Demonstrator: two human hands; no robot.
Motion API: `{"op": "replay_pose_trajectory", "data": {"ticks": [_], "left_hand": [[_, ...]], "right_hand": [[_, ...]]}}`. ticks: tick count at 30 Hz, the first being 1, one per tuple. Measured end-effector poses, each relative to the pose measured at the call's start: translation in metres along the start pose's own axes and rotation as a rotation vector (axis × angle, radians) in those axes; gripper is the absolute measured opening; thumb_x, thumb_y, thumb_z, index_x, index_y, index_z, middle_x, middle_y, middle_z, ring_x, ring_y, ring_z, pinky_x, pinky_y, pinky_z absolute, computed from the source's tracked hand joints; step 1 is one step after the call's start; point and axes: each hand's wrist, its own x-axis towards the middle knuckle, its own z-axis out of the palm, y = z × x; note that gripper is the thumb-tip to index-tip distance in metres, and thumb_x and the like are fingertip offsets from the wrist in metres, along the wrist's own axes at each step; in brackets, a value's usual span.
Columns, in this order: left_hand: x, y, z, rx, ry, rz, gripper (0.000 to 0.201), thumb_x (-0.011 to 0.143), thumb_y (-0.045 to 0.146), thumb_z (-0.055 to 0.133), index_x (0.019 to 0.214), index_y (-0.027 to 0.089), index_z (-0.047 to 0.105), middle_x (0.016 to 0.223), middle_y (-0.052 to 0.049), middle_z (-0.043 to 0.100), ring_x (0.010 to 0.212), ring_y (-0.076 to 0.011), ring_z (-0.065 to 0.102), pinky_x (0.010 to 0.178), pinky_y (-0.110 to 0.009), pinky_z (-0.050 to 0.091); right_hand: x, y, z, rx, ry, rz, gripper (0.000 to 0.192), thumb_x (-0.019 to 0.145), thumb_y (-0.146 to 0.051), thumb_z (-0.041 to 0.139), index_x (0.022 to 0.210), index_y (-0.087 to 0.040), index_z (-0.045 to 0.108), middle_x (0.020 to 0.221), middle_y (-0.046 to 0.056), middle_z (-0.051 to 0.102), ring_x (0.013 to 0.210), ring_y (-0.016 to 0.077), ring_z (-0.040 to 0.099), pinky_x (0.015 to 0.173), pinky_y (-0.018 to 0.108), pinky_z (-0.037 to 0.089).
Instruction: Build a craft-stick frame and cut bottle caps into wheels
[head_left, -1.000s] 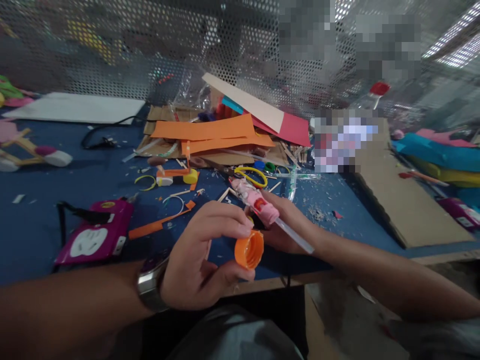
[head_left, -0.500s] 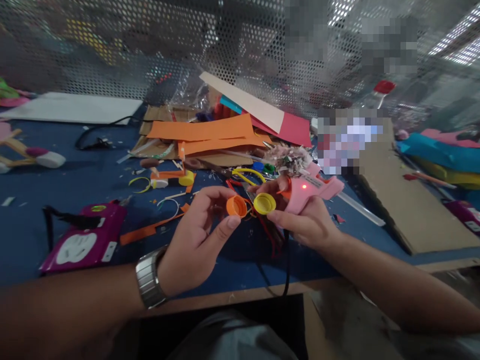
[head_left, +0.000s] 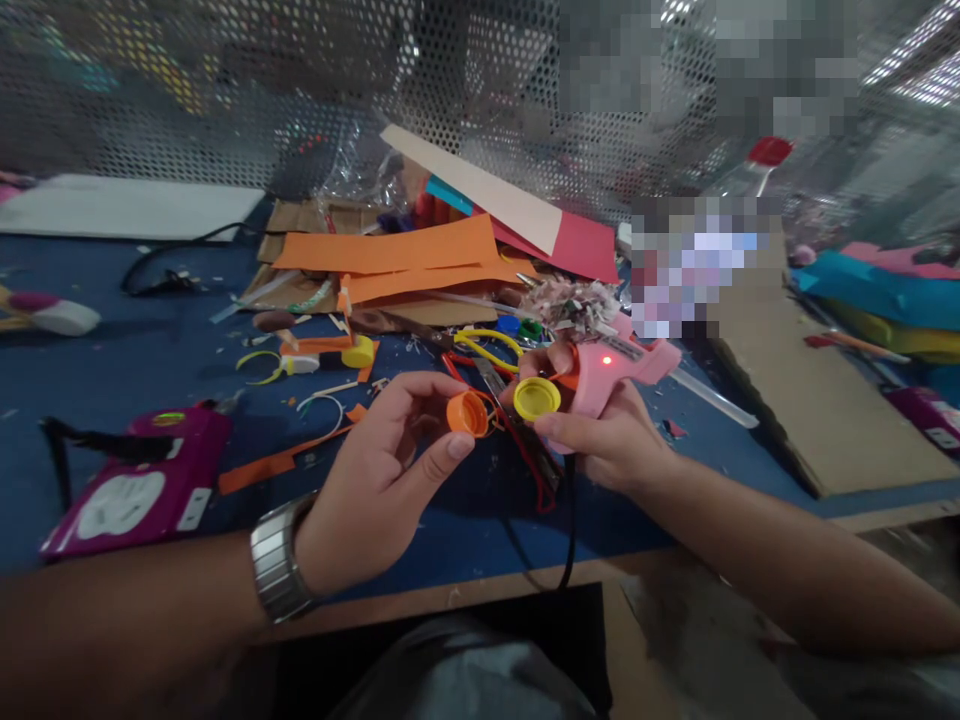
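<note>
pinching orange cap (head_left: 466, 413) near table edge (head_left: 480, 590), seemingly beside yellow cap (head_left: 536, 398).

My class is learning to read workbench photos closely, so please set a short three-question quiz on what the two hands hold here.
1. True or false: the left hand pinches an orange bottle cap.
2. The right hand grips a pink glue gun. Which else does it hold? A) scissors B) a yellow bottle cap C) a paper strip
3. Fill in: a small ____ light glows on the glue gun.

Key
1. True; the cap sits between thumb and fingertips.
2. B; the yellow bottle cap sits beside the orange one, above the blue table.
3. Red.
</note>
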Motion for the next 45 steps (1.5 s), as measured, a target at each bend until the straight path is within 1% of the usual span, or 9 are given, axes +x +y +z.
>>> {"op": "replay_pose_trajectory", "data": {"ticks": [4, 9, 12, 16, 20, 23, 32, 38, 45], "left_hand": [[-0.0005, 0.0002, 0.0000, -0.016, 0.006, -0.003, 0.027, 0.105, 0.038, 0.076, 0.124, 0.022, 0.066, 0.113, -0.005, 0.074, 0.099, -0.0163, 0.076, 0.090, -0.027, 0.065], [-0.0010, -0.0015, 0.0006, -0.023, 0.004, -0.006, 0.026, 0.105, 0.038, 0.077, 0.123, 0.023, 0.067, 0.113, -0.004, 0.076, 0.098, -0.0147, 0.076, 0.088, -0.025, 0.066], [-0.0008, -0.0023, 0.0015, -0.020, 0.001, -0.006, 0.025, 0.104, 0.036, 0.078, 0.123, 0.023, 0.068, 0.113, -0.003, 0.077, 0.099, -0.0137, 0.077, 0.089, -0.023, 0.066], [-0.0007, -0.0028, 0.0017, -0.036, -0.012, 0.001, 0.025, 0.103, 0.032, 0.079, 0.124, 0.024, 0.068, 0.116, -0.003, 0.078, 0.104, -0.0146, 0.079, 0.093, -0.023, 0.066], [-0.0014, -0.0032, 0.0009, -0.040, -0.037, 0.008, 0.024, 0.103, 0.032, 0.079, 0.124, 0.023, 0.069, 0.119, -0.004, 0.079, 0.107, -0.0162, 0.079, 0.096, -0.026, 0.066], [-0.0023, -0.0037, 0.0005, -0.008, -0.051, 0.007, 0.024, 0.103, 0.033, 0.079, 0.124, 0.024, 0.071, 0.120, -0.005, 0.078, 0.106, -0.0174, 0.079, 0.094, -0.027, 0.067], [-0.0032, -0.0025, 0.0009, 0.011, -0.054, -0.016, 0.028, 0.103, 0.037, 0.079, 0.126, 0.023, 0.072, 0.120, -0.007, 0.077, 0.103, -0.0187, 0.076, 0.090, -0.029, 0.065], [-0.0037, -0.0039, -0.0003, 0.028, -0.064, -0.019, 0.029, 0.103, 0.037, 0.079, 0.128, 0.024, 0.071, 0.119, -0.006, 0.075, 0.103, -0.0184, 0.074, 0.089, -0.029, 0.064], [-0.0022, -0.0049, -0.0004, 0.026, -0.072, -0.034, 0.030, 0.102, 0.040, 0.080, 0.126, 0.024, 0.071, 0.120, -0.007, 0.075, 0.103, -0.0199, 0.074, 0.086, -0.030, 0.062]], "right_hand": [[0.0004, 0.0031, -0.0038, -0.045, 0.040, -0.002, 0.054, 0.074, -0.025, 0.102, 0.102, -0.029, 0.057, 0.112, 0.000, 0.070, 0.097, 0.0189, 0.072, 0.092, 0.036, 0.060], [0.0033, 0.0032, -0.0022, -0.110, 0.011, 0.006, 0.058, 0.066, -0.028, 0.108, 0.096, -0.027, 0.058, 0.102, -0.003, 0.064, 0.086, 0.0152, 0.064, 0.081, 0.031, 0.057], [0.0048, 0.0000, 0.0012, -0.131, -0.020, 0.046, 0.062, 0.062, -0.038, 0.110, 0.092, -0.026, 0.057, 0.096, -0.002, 0.064, 0.086, 0.0176, 0.064, 0.083, 0.035, 0.060], [0.0055, -0.0003, 0.0029, -0.128, -0.064, 0.051, 0.064, 0.064, -0.044, 0.109, 0.089, -0.026, 0.054, 0.100, 0.000, 0.067, 0.090, 0.0190, 0.067, 0.087, 0.037, 0.063], [0.0046, 0.0036, 0.0006, -0.115, -0.089, 0.053, 0.059, 0.069, -0.042, 0.107, 0.091, -0.027, 0.054, 0.105, 0.001, 0.072, 0.097, 0.0209, 0.071, 0.091, 0.037, 0.064], [0.0036, 0.0037, -0.0002, -0.136, -0.099, 0.061, 0.056, 0.071, -0.039, 0.107, 0.093, -0.028, 0.056, 0.105, 0.001, 0.074, 0.096, 0.0209, 0.072, 0.090, 0.036, 0.063], [0.0021, 0.0009, 0.0001, -0.127, -0.122, 0.058, 0.055, 0.075, -0.044, 0.104, 0.092, -0.028, 0.054, 0.107, 0.001, 0.072, 0.099, 0.0212, 0.072, 0.091, 0.037, 0.064], [0.0018, -0.0018, 0.0013, -0.163, -0.111, 0.035, 0.062, 0.067, -0.041, 0.108, 0.087, -0.027, 0.052, 0.103, 0.000, 0.070, 0.094, 0.0198, 0.068, 0.088, 0.035, 0.063], [0.0011, -0.0008, 0.0015, -0.168, -0.157, 0.048, 0.051, 0.073, -0.039, 0.106, 0.092, -0.027, 0.061, 0.100, -0.001, 0.068, 0.092, 0.0186, 0.069, 0.085, 0.032, 0.062]]}}
